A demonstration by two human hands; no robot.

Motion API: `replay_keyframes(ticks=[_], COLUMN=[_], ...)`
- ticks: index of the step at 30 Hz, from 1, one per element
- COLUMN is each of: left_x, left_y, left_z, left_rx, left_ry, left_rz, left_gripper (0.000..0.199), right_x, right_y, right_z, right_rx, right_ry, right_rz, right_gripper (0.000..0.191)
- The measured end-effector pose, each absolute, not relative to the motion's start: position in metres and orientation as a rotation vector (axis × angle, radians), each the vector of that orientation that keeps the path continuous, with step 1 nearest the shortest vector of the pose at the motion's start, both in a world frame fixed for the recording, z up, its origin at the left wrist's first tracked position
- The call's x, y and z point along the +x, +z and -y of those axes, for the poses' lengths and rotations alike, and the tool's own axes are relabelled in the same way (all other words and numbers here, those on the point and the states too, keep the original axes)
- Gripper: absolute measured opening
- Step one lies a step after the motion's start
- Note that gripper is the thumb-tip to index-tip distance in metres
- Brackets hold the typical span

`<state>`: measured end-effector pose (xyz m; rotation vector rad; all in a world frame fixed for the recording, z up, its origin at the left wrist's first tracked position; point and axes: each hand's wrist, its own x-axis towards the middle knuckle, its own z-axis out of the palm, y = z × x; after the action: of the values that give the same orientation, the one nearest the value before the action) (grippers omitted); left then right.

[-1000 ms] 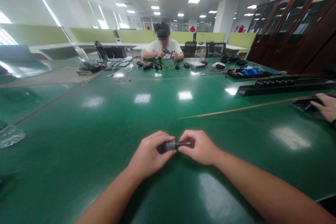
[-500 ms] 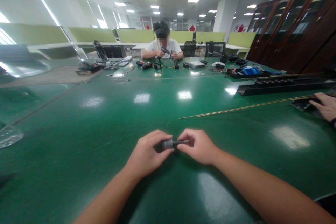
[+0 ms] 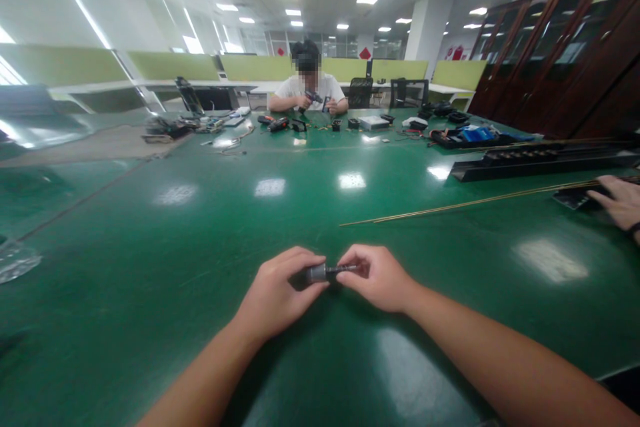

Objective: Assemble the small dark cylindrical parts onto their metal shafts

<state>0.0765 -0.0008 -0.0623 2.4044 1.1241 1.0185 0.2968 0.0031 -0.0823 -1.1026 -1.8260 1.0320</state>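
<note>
Near the lower middle of the view, my left hand is closed on a dark grey metal cylinder, thumb below and fingers above. A thin dark shaft reaches from the cylinder's right end to my right hand. The thumb and fingertips of my right hand pinch this shaft. Both hands are just above the green table. My palms hide part of the cylinder and the shaft's far end.
Thin brass rods lie to the right, near another person's hand and a black channel. Across the table a seated person holds a power tool. Small parts, tools and a blue item lie along the far edge.
The view has shifted very slightly. Both my hands keep their grips in nearly the same place, and the right fingertips sit slightly differently on the shaft.
</note>
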Motion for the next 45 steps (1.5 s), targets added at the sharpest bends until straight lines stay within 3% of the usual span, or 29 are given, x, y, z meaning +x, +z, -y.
replay_keyframes(ticks=[45], left_x=[0.0691], left_y=[-0.0594], left_z=[-0.0034], left_rx=[2.472], left_ry=[1.014], left_rz=[-1.210], left_gripper=[0.027], right_x=[0.2997], right_y=[-0.0803], right_z=[-0.0070], right_rx=[-1.184], right_ry=[0.947], right_rz=[1.778], right_gripper=[0.013])
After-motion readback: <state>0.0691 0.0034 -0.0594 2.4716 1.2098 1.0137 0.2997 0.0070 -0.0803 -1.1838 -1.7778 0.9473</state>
